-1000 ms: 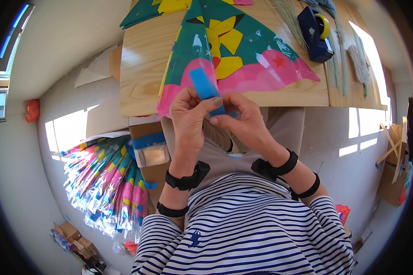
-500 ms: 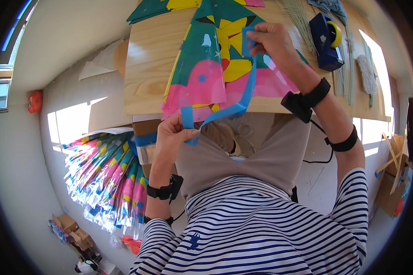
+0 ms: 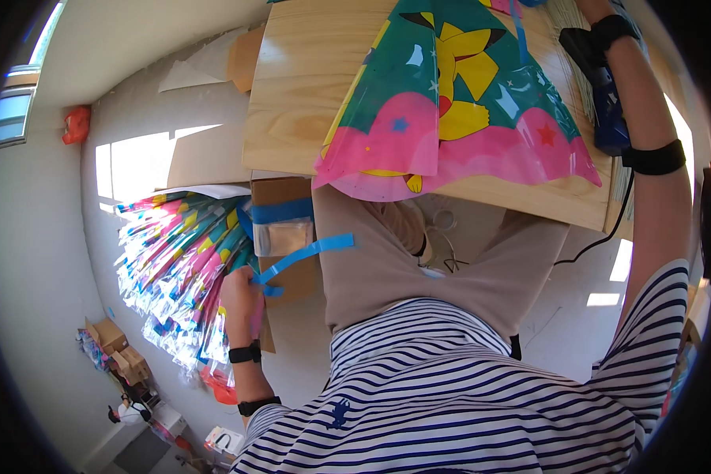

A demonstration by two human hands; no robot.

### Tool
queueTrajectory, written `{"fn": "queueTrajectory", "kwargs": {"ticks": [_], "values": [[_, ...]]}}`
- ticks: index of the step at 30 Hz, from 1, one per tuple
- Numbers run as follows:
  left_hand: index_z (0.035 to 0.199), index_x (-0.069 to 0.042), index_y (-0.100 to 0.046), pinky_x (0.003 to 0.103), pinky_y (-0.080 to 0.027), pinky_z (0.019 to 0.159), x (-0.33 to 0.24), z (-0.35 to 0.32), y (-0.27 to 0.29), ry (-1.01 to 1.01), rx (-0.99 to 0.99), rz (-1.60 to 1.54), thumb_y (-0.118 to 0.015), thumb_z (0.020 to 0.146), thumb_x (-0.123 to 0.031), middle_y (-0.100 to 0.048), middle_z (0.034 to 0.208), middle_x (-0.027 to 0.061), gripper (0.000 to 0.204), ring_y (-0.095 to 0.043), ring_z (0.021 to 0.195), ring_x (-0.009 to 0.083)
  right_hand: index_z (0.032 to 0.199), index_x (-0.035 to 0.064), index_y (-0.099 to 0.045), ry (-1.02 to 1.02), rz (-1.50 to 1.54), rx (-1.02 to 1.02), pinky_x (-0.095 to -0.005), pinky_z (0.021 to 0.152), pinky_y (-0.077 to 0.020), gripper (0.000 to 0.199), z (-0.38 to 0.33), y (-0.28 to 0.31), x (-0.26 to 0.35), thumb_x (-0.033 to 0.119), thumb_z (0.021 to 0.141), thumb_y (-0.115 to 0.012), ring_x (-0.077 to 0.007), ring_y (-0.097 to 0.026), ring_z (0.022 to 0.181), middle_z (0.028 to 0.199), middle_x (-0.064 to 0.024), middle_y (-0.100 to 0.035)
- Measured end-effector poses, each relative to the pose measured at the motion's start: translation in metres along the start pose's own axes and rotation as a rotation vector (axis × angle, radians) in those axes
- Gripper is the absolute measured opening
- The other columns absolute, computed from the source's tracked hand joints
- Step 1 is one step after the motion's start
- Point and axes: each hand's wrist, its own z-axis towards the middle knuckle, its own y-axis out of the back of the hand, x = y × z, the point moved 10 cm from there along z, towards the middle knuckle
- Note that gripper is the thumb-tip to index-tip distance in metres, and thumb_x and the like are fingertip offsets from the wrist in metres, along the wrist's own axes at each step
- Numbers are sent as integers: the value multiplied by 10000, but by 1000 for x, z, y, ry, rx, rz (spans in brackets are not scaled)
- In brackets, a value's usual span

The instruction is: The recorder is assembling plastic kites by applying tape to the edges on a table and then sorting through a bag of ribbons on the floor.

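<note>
A glossy triangular plastic sheet [image 3: 450, 118] overhangs the smooth wood-grained counter [image 3: 300, 87], the lowered left hand [image 3: 241, 291] pinches a flat blue ribbon [image 3: 308, 251], and the outstretched right hand's [image 3: 592, 8] fingers are cut off, their grip unclear.

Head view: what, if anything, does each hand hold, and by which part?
Left hand: a blue strip, near its lower end. Right hand: mostly out of frame, cannot be told.

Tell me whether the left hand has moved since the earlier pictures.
Yes: the left hand went leftward, from right of the cardboard box to its left.
</note>
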Motion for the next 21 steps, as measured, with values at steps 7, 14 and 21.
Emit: {"fn": "queueTrajectory", "kwargs": {"ticks": [7, 14, 21], "values": [[930, -23, -640, 245, -439, 673, -56, 26, 50, -93, -38, -1191, -596, 948, -69, -590, 772, -29, 66, -560, 730, 63, 1048, 11, -713, -356, 142, 422, -385, 616, -519, 289, -143, -90, 9, 126, 787, -664, -259, -677, 650, 774, -211, -674], [964, -6, -656, 216, -417, 627, -182, 52, 15, -357, 384, -1302, -608, 931, -51, -598, 793, -11, 73, -517, 682, 63, 1075, 0, -695, -251, 302, 488, -304, 743, -543, 224, -208, -119, 93, 136, 898, -678, -178, -691, 799, 853, -69, -705], [898, -10, -648, 217, -363, 575, -183, 73, -9, -322, 253, -1299, -640, 884, -57, -533, 718, -40, 50, -456, 633, 48, 1400, 117, -523, 288, -206, 522, -485, 1157, -298, 569, -312, -172, 205, 383, 911, -640, -311, -376, 1392, 1488, -123, -447]]}}
